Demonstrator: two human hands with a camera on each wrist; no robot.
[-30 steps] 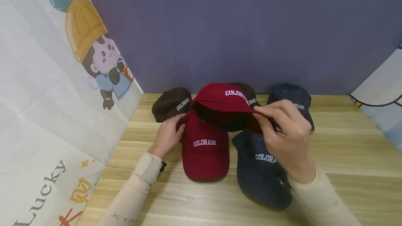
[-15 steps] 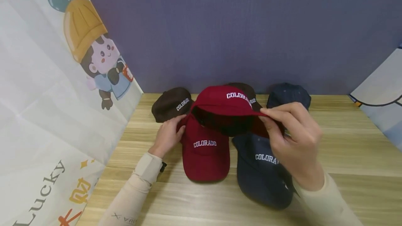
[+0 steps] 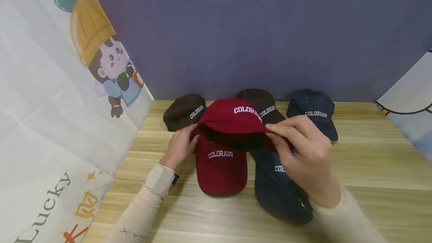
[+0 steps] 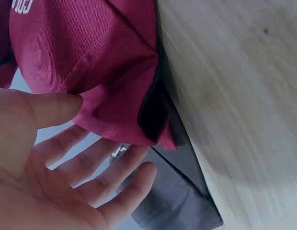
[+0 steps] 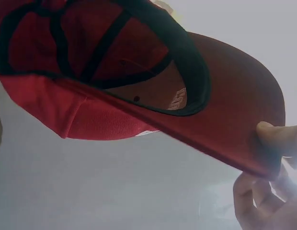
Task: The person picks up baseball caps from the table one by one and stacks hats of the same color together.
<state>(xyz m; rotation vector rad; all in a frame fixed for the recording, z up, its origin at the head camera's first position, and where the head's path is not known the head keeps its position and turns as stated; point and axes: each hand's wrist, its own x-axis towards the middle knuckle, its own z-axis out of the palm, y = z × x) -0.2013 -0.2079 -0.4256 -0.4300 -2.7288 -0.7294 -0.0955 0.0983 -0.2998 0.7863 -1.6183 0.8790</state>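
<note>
My right hand (image 3: pixel 305 153) pinches the brim of a red baseball cap (image 3: pixel 229 113) between thumb and fingers. In the right wrist view that held cap (image 5: pixel 234 100) shows its dark-taped inside and the underside of its brim. It hangs tilted over the crown of a second red cap (image 3: pixel 221 173), which lies on the table with its brim toward me. My left hand (image 3: pixel 180 143) is at that lower cap's left rear side. In the left wrist view, the left thumb touches the red cloth (image 4: pixel 115 91), and the fingers (image 4: pixel 98 179) spread loosely past its edge.
Brown caps (image 3: pixel 183 113) (image 3: pixel 258 102) stand along the back wall (image 3: pixel 256 33), and a navy cap (image 3: pixel 310 104) stands at the right rear. Another navy cap (image 3: pixel 281 194) lies under my right wrist. A printed white sheet (image 3: pixel 50 104) borders the wooden table (image 3: pixel 368 160) on the left.
The held red cap and my right hand shift slightly right, then left and down, lower over the second red cap. More of the brown and navy rear caps shows. My left hand stays put.
</note>
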